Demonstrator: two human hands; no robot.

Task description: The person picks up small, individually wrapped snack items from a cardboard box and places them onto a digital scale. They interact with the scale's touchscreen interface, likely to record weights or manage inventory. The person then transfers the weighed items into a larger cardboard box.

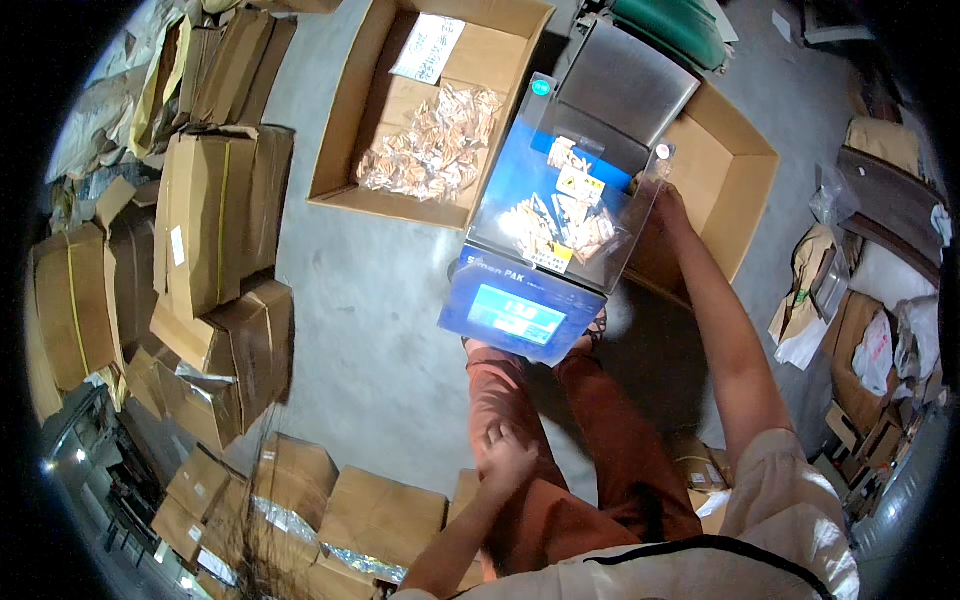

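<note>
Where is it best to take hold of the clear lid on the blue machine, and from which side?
Probably the far right corner of the clear lid, from the right: the right hand already reaches there, and that edge is free. The left hand rests on the thigh.

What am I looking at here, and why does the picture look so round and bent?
This is one picture from a wide fisheye camera worn on a person's head, looking down; that lens bends straight edges. No robot is here: the two bare arms rising from the lower edge belong to the seated wearer. The left hand rests on the rust-red trousers and holds nothing. The right hand reaches up to the far side of a blue machine with a clear box on top, where small packets lie; whether its fingers grip anything is hidden. Behind stands an open brown cardboard box of small wrapped packets. Closed cardboard cartons sit on the grey concrete floor.
</note>
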